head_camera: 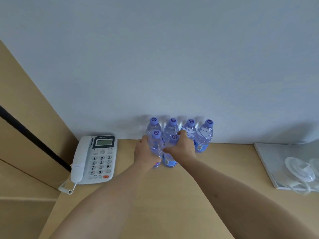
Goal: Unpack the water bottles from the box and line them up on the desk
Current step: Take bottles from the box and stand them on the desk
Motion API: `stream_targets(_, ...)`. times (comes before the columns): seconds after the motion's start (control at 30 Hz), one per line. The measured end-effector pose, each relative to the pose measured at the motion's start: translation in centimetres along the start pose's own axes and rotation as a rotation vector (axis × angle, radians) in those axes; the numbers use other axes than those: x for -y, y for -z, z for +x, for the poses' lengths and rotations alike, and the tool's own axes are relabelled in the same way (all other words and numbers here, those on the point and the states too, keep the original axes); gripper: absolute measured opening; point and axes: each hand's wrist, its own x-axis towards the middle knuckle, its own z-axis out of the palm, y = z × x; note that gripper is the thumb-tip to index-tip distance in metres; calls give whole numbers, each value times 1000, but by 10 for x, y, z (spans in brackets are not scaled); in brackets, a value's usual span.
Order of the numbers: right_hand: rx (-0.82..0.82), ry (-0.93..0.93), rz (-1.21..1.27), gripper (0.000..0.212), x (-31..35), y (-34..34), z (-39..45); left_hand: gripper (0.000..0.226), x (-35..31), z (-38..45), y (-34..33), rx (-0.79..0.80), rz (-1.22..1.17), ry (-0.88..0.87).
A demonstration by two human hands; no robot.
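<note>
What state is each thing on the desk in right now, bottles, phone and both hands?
Back row of four bottles: upright, capped, along the wall.
Front left bottle: upright, capped, gripped by the left hand.
Front right bottle: upright, capped, gripped by the right hand.
Phone: handset on its cradle.

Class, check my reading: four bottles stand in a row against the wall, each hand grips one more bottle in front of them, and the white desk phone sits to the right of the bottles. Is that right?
One detail is wrong: the head view shows the phone to the left of the bottles, not the right. The rest holds: four bottles stand along the wall, the left hand grips one front bottle and the right hand another.
</note>
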Motion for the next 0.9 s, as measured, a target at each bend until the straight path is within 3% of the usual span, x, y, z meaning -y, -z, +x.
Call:
stream_targets(0.47,52,42,-45,85,-10,5,3,81,-2,5,9,43,-31,17)
stream_targets(0.7,21,67,-117,64,-5,35,-37,86,-28,-26,43,-17,74,-97)
stream_targets(0.83,-43,92,-130,82,-3,59,-72,87,-54,-51,56,-69,140,-198)
stream_targets(0.9,-78,102,-149,75,-4,72,-90,83,-69,-65,59,-82,160,-272)
